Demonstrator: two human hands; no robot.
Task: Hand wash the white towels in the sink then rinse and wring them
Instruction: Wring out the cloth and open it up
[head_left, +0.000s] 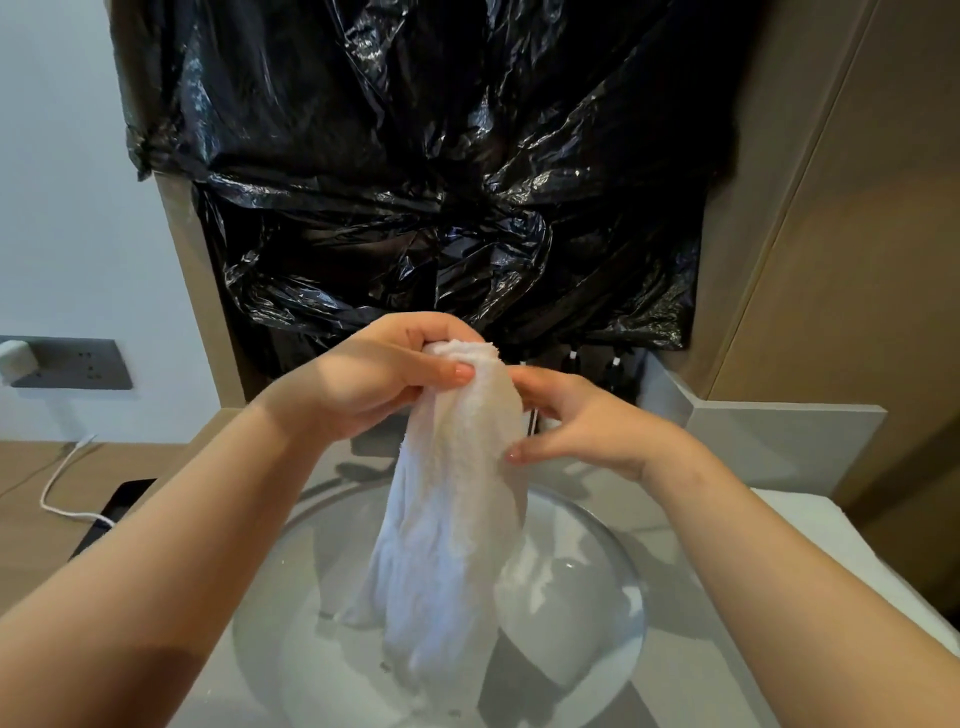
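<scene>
**Wet towel hanging over the sink, both hands on it**

On the far left a wall socket (72, 364) is sitting in the wall, and a white cable (57, 483) is running down to a dark flat device on the wooden surface. These are not part of the job.

The left hand (374, 379) is clenching the top of the white towel (457, 519), with the fingers and thumb wrapped around the bunched end. The towel is hanging down in a long soft bundle, and its bottom is reaching into the sink (306, 566), which is set in the grey table (691, 649). The right hand (582, 426) is grasping the towel's right side a little lower, with the thumb in front and the fingers behind.

To my eye the towel is soaked, so it is probably heavier than it looks. It is limp and has no stiffness. The terry surface should give good friction, but soap could make it slippery. For wringing, I would take hold at the bunched top and again lower down, then twist.

Further right in the bowl something white (561, 592) is lying; whether it is a second towel or foam, I cannot tell. Behind everything a black plastic sheet (415, 156) is covering the wall.
</scene>
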